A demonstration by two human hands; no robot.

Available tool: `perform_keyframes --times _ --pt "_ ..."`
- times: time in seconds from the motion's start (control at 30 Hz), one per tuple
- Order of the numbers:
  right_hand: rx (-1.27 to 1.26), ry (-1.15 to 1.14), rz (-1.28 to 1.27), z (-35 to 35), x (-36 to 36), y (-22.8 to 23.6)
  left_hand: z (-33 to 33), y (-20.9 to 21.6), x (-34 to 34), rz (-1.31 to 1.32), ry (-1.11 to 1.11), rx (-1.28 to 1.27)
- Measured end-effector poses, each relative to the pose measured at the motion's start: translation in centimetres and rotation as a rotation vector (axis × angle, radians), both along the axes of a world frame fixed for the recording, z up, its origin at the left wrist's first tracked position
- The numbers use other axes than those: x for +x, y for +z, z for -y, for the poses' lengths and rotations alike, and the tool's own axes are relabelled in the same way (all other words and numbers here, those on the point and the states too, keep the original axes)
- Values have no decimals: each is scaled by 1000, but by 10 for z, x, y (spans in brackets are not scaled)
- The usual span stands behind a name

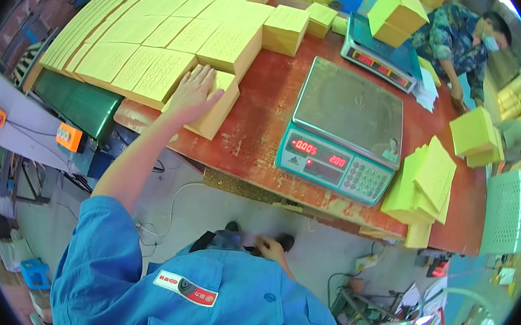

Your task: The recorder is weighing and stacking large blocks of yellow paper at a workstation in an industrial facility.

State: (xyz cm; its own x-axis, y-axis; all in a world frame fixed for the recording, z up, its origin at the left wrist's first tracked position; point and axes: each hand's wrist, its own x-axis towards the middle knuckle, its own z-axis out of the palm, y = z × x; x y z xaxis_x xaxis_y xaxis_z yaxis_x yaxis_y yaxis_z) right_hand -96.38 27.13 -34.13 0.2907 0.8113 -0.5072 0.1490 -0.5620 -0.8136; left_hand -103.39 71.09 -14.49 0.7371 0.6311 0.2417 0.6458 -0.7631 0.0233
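My left hand (193, 96) lies flat, fingers stretched out, on top of a yellow paper stack (218, 116) at the near right corner of a large block of similar stacks (154, 33). That stack sits slightly apart from the rest, by the table's near edge. Down in front of my body is my right hand (272, 250). Its fingers look curled, and what they hold, if anything, is too small to make out. Right of the stacks, a teal digital scale (348, 111) with a bare metal plate and lit red digits stands on the red table (243, 142).
A second scale (380, 55) bears yellow blocks (398, 16) at the back. A person (451, 40) in camouflage clothing works at the far right. Loose yellow stacks (422, 181) stand right of the near scale. A green surface (78, 104) and an orange switch box (70, 136) lie left.
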Motion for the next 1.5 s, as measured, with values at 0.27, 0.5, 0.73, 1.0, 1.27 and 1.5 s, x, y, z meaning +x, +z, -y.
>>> perform_keyframes --times 0.27,0.5,0.73,1.0,1.27,1.5 --pt "392 -413 -1256 -144 -22 27 128 25 -32 9 -233 -73" --pt "448 -286 -1131 -175 -31 106 122 15 -56 268 -51 -340" --pt "778 70 342 -120 42 260 127 6 -61 1321 -475 -1641" --pt "963 -173 1196 -122 202 338 190 78 219 1556 -525 -1962" --pt "826 -258 1181 -154 290 310 194 52 302 1704 -377 -2151" --pt "858 -151 1207 -149 260 286 204 39 175 1447 -78 -2670"
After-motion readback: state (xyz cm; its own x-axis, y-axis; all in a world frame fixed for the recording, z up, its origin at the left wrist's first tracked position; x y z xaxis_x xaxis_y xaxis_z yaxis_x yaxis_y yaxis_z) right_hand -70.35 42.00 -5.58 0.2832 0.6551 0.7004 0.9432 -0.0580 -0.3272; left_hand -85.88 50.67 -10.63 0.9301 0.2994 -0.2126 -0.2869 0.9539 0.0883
